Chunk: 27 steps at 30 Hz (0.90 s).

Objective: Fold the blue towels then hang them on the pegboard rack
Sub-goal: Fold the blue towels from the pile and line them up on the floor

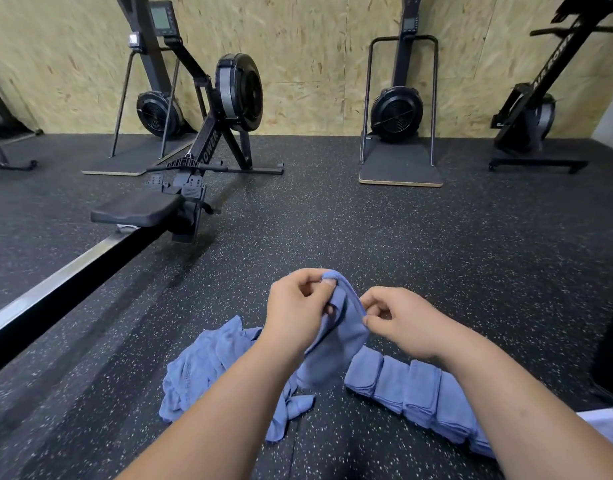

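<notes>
**Both hands pinching a blue towel over the gym floor**

The left hand (296, 306) and right hand (397, 320) are holding one blue towel (339, 337) up off the floor (436, 254). The left fingers (329, 281) are curling over the stitched hem at the top and pinching it against the thumb. The right fingers (367, 299) are clenching on the hem's other side, thumb and forefinger nipping the edge. Between the hands the hem is arching in a soft loop, and the thin, matte cloth is hanging down in a limp fold.

Below the left forearm, a pile (201, 372) of the same blue towels is lying crumpled and creased on the floor. One is carrying faint print, too pale to read. Below the right forearm, folded towels (412, 389) are lying in an overlapping row of neat, flat rectangles. Both groups are sitting close to the person, well apart from the floor's far edge at the wall (315, 64).

The floor is black rubber, flecked with pale specks. The wall is rough, chip-pressed wood board. A black rower (208, 140) is standing toward the floor's far left, its shiny metal rail running along the left edge. White lettering on its leg is reading as "POWER". At the far right corner an upright rower (540, 98) is showing letters beginning "AIR ROW".
</notes>
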Each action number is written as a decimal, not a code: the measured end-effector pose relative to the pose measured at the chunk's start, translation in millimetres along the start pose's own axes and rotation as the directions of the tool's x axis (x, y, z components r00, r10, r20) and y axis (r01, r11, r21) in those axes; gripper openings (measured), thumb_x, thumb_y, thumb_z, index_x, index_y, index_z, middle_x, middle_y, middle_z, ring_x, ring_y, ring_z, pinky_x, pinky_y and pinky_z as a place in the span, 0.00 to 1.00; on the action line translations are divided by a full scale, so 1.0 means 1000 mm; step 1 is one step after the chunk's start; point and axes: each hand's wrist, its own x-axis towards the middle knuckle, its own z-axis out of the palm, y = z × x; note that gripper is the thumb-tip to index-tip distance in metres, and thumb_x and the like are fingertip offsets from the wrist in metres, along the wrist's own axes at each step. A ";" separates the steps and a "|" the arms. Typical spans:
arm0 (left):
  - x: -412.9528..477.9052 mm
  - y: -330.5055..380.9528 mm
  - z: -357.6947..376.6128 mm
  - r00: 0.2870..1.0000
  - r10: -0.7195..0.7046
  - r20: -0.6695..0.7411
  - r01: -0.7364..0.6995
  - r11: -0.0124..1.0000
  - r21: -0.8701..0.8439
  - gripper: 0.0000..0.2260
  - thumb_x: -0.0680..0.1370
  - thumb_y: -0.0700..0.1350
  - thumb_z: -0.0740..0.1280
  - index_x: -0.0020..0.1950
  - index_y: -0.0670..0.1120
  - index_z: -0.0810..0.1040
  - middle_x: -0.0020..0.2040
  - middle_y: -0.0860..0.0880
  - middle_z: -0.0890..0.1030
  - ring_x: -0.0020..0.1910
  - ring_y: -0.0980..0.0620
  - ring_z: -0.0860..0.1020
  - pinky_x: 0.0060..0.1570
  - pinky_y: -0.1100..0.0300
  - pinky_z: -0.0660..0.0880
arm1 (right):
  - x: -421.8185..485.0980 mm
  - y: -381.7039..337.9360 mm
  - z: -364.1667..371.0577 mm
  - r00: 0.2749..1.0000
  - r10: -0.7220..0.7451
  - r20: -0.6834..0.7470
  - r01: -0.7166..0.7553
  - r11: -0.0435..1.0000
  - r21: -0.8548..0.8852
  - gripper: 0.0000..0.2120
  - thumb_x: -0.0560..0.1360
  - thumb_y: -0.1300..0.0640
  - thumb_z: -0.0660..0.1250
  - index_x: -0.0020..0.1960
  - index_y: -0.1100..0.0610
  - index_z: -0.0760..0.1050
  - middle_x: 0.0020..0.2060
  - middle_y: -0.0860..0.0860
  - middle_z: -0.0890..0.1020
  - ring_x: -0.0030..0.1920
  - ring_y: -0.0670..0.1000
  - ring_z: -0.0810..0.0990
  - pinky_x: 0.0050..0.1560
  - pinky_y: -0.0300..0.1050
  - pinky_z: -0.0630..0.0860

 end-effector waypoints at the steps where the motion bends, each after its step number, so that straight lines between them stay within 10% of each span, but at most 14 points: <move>1: 0.000 0.002 -0.001 1.000 -0.011 -0.015 0.010 0.999 -0.052 0.06 0.82 0.40 0.70 0.52 0.48 0.87 0.41 0.48 0.87 0.35 0.55 0.79 0.46 0.55 0.81 | 0.001 0.000 0.001 1.000 0.016 -0.021 -0.016 1.000 -0.014 0.08 0.77 0.59 0.68 0.46 0.46 0.81 0.37 0.43 0.84 0.33 0.42 0.74 0.40 0.46 0.75; 18: 0.016 -0.004 -0.019 0.932 -0.221 -0.286 0.075 0.892 -0.446 0.06 0.85 0.41 0.68 0.56 0.44 0.85 0.36 0.52 0.77 0.32 0.56 0.73 0.37 0.63 0.74 | 0.002 0.011 -0.018 0.973 0.099 -0.208 -0.042 0.964 0.264 0.06 0.81 0.53 0.73 0.49 0.53 0.78 0.25 0.46 0.73 0.28 0.45 0.65 0.32 0.43 0.62; 27: 0.023 -0.028 -0.017 0.958 -0.151 -0.245 0.138 0.988 -0.069 0.09 0.81 0.42 0.73 0.60 0.51 0.81 0.29 0.55 0.76 0.32 0.53 0.74 0.46 0.51 0.78 | 0.002 0.005 -0.022 0.917 0.264 -0.300 -0.022 0.784 0.621 0.07 0.76 0.52 0.79 0.49 0.53 0.84 0.41 0.59 0.87 0.37 0.49 0.78 0.43 0.46 0.72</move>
